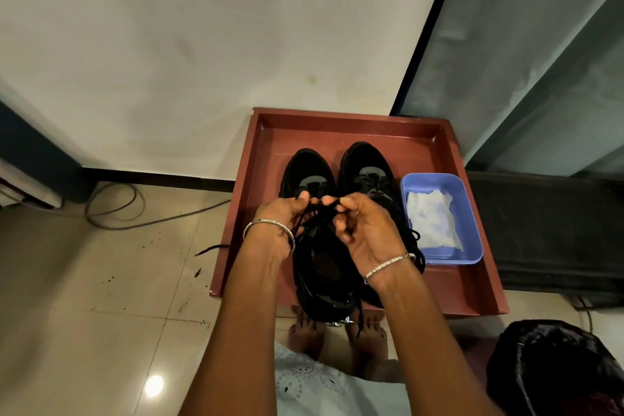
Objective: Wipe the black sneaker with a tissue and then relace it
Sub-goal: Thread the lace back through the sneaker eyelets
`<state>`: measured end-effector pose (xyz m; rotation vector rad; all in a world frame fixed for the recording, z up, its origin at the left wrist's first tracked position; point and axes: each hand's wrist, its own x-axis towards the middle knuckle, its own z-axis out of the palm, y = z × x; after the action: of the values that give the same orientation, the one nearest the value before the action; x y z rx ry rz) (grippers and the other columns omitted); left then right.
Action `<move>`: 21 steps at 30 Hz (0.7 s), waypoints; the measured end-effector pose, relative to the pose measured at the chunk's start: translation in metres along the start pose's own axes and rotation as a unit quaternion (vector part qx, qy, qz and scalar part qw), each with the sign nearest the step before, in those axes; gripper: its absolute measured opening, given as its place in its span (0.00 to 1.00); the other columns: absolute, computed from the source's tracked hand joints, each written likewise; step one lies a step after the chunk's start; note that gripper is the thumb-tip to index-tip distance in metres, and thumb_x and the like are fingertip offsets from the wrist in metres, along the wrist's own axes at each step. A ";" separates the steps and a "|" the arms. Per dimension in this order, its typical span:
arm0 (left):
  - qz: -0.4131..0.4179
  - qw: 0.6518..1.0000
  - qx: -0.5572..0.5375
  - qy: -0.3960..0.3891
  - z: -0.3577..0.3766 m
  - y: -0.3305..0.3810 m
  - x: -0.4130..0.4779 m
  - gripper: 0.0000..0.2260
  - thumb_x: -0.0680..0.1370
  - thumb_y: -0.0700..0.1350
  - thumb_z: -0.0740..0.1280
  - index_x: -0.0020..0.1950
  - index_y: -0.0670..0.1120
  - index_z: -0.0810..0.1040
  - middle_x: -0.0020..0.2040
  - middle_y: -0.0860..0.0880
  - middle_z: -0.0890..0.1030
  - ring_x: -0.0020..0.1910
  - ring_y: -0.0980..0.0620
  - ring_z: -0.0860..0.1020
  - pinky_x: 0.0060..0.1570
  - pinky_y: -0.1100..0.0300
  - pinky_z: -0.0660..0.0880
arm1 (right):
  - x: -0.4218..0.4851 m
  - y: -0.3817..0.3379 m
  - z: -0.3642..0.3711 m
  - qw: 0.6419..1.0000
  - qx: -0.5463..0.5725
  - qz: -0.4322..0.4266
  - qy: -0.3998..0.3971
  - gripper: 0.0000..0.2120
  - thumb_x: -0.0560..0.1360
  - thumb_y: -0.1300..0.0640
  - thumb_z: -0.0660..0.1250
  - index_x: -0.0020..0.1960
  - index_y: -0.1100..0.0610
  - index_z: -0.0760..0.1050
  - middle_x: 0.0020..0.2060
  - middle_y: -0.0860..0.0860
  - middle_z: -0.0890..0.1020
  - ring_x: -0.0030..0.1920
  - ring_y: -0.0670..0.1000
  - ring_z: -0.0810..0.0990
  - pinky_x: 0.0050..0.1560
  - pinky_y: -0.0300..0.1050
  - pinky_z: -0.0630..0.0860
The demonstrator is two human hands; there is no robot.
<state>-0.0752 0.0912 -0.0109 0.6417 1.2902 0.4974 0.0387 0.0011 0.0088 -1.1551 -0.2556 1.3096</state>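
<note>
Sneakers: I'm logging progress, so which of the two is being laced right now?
The left sneaker: the left hand and right hand pinch its lace. The right sneaker, beside the blue tub, is already laced.

This one camera rides on my head and looks forward and steeply down, so my forearms climb from the bottom edge to my left hand (280, 223) and right hand (368, 233), which sit close under the lens near the middle of the frame. Its wide angle takes in the whole red tray (337, 132) just beyond my bare feet (305, 331), with the tiled floor (84, 280) spreading to the left and the pale wall (202, 44) filling the top, farthest from the lens
</note>
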 end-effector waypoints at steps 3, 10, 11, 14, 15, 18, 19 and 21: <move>0.007 0.998 -0.029 0.058 0.000 -0.002 0.007 0.08 0.81 0.38 0.65 0.41 0.43 0.73 0.39 0.47 0.80 0.37 0.53 0.78 0.34 0.63 0.74 | 0.000 0.004 -0.008 0.990 0.099 0.076 0.059 0.12 0.78 0.62 0.58 0.36 0.57 0.66 0.34 0.51 0.78 0.20 0.45 0.63 0.21 0.36 0.60; 0.054 0.989 -0.074 0.120 0.004 -0.012 0.012 0.12 0.78 0.33 0.67 0.38 0.42 0.69 0.34 0.44 0.79 0.31 0.50 0.79 0.33 0.58 0.73 | -0.005 0.008 -0.011 0.990 0.019 0.066 0.126 0.13 0.79 0.63 0.53 0.37 0.54 0.60 0.30 0.51 0.72 0.19 0.45 0.57 0.19 0.38 0.55; 0.063 0.987 -0.080 0.126 0.004 -0.013 0.013 0.12 0.78 0.33 0.67 0.38 0.42 0.69 0.34 0.43 0.79 0.32 0.49 0.79 0.33 0.58 0.74 | -0.005 0.009 -0.010 0.989 -0.004 0.059 0.133 0.13 0.79 0.64 0.53 0.37 0.54 0.60 0.29 0.50 0.72 0.19 0.45 0.57 0.19 0.38 0.55; 0.087 0.984 -0.080 0.130 0.004 -0.016 0.019 0.12 0.78 0.32 0.67 0.38 0.42 0.69 0.36 0.42 0.78 0.33 0.49 0.79 0.28 0.62 0.76 | -0.005 0.012 -0.011 0.985 -0.074 0.025 0.152 0.13 0.79 0.64 0.53 0.37 0.54 0.60 0.29 0.50 0.71 0.19 0.45 0.56 0.19 0.36 0.55; 0.091 0.984 -0.084 0.128 0.004 -0.017 0.019 0.13 0.77 0.31 0.67 0.37 0.42 0.69 0.36 0.41 0.78 0.33 0.48 0.79 0.26 0.64 0.76 | -0.005 0.013 -0.013 0.983 -0.095 0.012 0.158 0.14 0.79 0.64 0.53 0.36 0.54 0.60 0.29 0.50 0.71 0.19 0.44 0.57 0.19 0.36 0.55; 0.091 0.983 -0.093 0.131 0.003 -0.019 0.025 0.13 0.77 0.30 0.67 0.37 0.41 0.69 0.37 0.40 0.77 0.33 0.47 0.79 0.23 0.65 0.75 | -0.002 0.020 -0.015 0.968 -0.172 -0.034 0.181 0.13 0.80 0.63 0.54 0.37 0.55 0.63 0.30 0.49 0.73 0.21 0.43 0.60 0.24 0.39 0.60; 0.092 0.983 -0.088 0.133 0.003 -0.019 0.027 0.12 0.77 0.30 0.67 0.38 0.41 0.69 0.37 0.40 0.77 0.33 0.48 0.78 0.23 0.65 0.75 | 0.000 0.023 -0.016 0.961 -0.196 -0.045 0.188 0.12 0.80 0.63 0.54 0.37 0.55 0.64 0.30 0.48 0.73 0.23 0.44 0.62 0.27 0.41 0.61; 0.095 0.983 -0.072 0.139 0.002 -0.020 0.031 0.11 0.78 0.32 0.67 0.39 0.41 0.70 0.38 0.40 0.78 0.33 0.49 0.79 0.23 0.66 0.74 | 0.002 0.028 -0.016 0.952 -0.223 -0.065 0.201 0.12 0.79 0.62 0.55 0.38 0.54 0.66 0.31 0.48 0.74 0.27 0.45 0.65 0.31 0.43 0.62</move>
<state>-0.0668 0.0970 -0.0461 0.5911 1.4455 0.8537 0.0338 -0.0099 -0.0210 -1.7275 -0.3310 0.8931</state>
